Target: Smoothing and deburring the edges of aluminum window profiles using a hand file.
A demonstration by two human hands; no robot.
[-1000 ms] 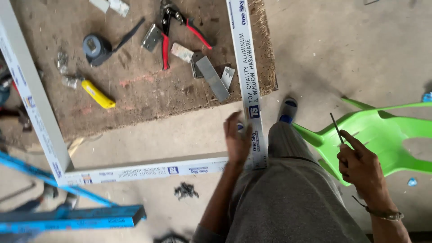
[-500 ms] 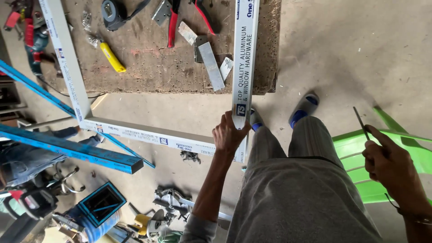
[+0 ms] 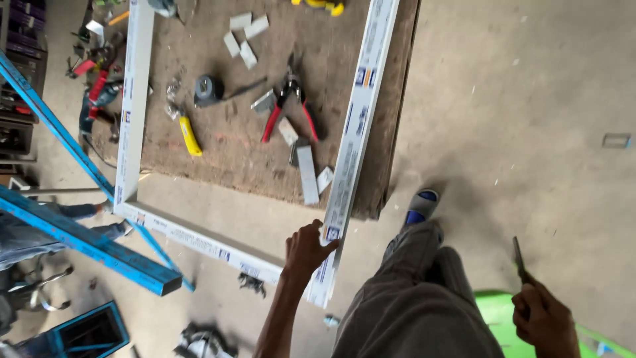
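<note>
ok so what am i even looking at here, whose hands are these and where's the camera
The camera sits on a person's head and looks down, so you see their own arms, legs and a sandalled foot. The left hand grips a corner of a white aluminium frame that lies partly on a worn wooden board. The right hand holds a thin dark tool above a green plastic chair. On the board lie red-handled pliers, a yellow-handled tool, a tape measure and small metal pieces.

Left hand (image 3: 306,250) grips the white aluminium frame (image 3: 351,142); right hand (image 3: 542,319) holds a thin dark tool (image 3: 519,259).
</note>
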